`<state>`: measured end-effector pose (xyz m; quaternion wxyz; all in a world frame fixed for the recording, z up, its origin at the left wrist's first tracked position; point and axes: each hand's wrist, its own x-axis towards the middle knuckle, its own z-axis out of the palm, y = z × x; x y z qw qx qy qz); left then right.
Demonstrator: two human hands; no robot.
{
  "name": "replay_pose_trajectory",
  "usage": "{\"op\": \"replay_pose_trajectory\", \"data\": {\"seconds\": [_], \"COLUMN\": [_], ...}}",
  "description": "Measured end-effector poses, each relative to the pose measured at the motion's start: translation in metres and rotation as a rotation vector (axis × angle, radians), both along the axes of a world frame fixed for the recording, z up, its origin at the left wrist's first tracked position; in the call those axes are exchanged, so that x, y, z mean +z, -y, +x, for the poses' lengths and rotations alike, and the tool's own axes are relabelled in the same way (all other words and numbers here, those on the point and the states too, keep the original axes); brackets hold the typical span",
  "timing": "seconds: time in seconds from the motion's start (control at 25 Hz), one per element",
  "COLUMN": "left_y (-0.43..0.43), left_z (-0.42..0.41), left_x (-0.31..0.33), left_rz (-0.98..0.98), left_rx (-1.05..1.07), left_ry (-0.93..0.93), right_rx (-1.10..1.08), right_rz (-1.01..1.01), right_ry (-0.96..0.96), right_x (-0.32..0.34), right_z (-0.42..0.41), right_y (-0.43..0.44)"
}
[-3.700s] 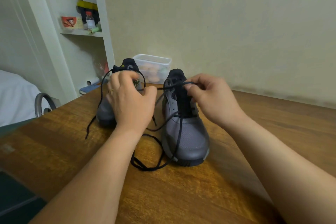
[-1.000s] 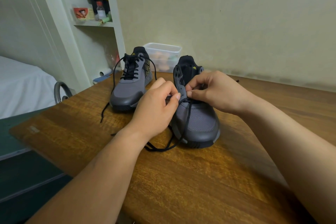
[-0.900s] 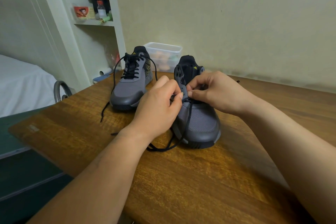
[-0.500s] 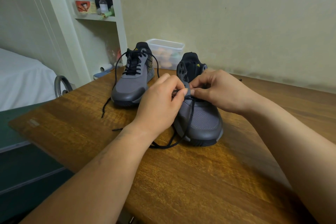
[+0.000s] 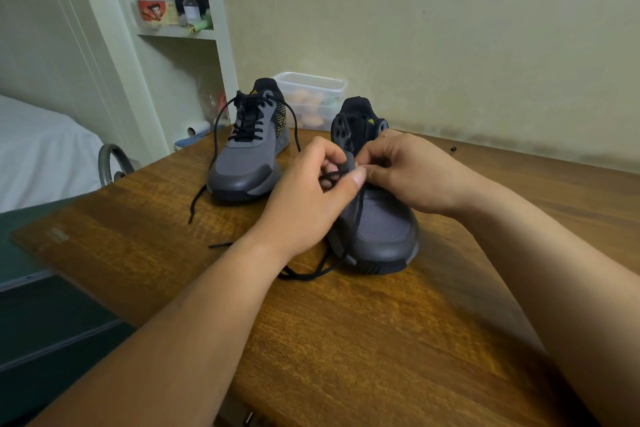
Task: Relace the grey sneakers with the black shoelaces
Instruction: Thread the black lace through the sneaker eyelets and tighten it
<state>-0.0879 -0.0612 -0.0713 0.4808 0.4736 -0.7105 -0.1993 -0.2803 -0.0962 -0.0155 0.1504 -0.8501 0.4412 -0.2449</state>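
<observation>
Threading is continuing at the lower eyelets of the near sneaker [image 5: 381,229], which is standing toe-forward on the tabletop [image 5: 346,340] directly in front of the person. Its black shoelace [image 5: 357,218] is running from the eyelet edge down over the grey toe and trailing in a slack loop onto the wood, with one tip lying off to the left. The upper eyelets are showing empty and the black tongue is standing open.

Compared with a few seconds earlier, the lace is no longer being stretched level between two raised hands. Both hands are now working low and close together at one eyelet, and over the last second they are barely shifting. As a judgement, one pull-through is finished and the next eyelet is being fed, with most rows still remaining.

The left hand [image 5: 308,208] is pinching the lace between thumb and fingers, its grip clamped. The right hand [image 5: 412,173] is curling thumb and fingers onto the eyelet flap, its grip closed on the near sneaker; whether it is also holding lace cannot be told.

The far sneaker [image 5: 242,166] is sitting behind and to the left, laced to the top with its ends hanging untied. A plastic container [image 5: 311,87] is standing behind both sneakers. A shelf [image 5: 176,33] and a bed [image 5: 41,156] are lying further left.
</observation>
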Motion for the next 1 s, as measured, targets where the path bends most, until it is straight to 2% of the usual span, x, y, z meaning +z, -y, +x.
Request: {"op": "replay_pose_trajectory", "data": {"seconds": [0.12, 0.2, 0.32, 0.48, 0.52, 0.56, 0.6, 0.72, 0.76, 0.8, 0.88, 1.0], "left_y": [-0.003, -0.004, -0.006, -0.004, -0.003, -0.003, -0.003, -0.002, -0.002, -0.002, -0.002, -0.002], "left_z": [0.003, 0.004, 0.003, 0.005, 0.005, 0.006, 0.005, 0.006, 0.006, 0.006, 0.006, 0.007], "left_x": [-0.003, -0.003, -0.002, -0.001, -0.001, -0.001, -0.001, -0.002, -0.002, -0.002, -0.002, -0.003], "left_rz": [0.001, 0.011, 0.009, 0.03, 0.038, 0.042, 0.044, 0.041, 0.04, 0.04, 0.033, 0.004], "left_rx": [0.029, 0.064, 0.095, 0.113, 0.111, 0.108, 0.107, 0.099, 0.098, 0.099, 0.104, 0.075], "left_ry": [0.104, 0.119, 0.127, 0.138, 0.138, 0.138, 0.141, 0.132, 0.123, 0.117, 0.122, 0.152], "right_rx": [-0.025, -0.057, -0.077, 0.012, 0.007, -0.018, -0.058, -0.06, -0.033, -0.031, -0.064, -0.084], "right_rz": [0.026, 0.126, 0.375, 0.612, 0.657, 0.643, 0.559, 0.145, 0.057, -0.015, -0.107, -0.009], "right_ry": [0.023, 0.119, 0.541, 1.315, 1.449, 1.454, 1.3, 0.357, 0.115, -0.045, -0.168, -0.115], "right_x": [0.004, 0.01, 0.023, 0.031, 0.031, 0.029, 0.027, 0.02, 0.017, 0.013, 0.012, 0.011], "right_z": [0.0, -0.008, -0.02, -0.027, -0.028, -0.029, -0.029, -0.018, -0.012, -0.006, 0.001, 0.0], "right_y": [-0.004, -0.004, -0.004, 0.004, 0.007, 0.008, 0.009, -0.002, -0.005, -0.006, -0.009, -0.008]}}
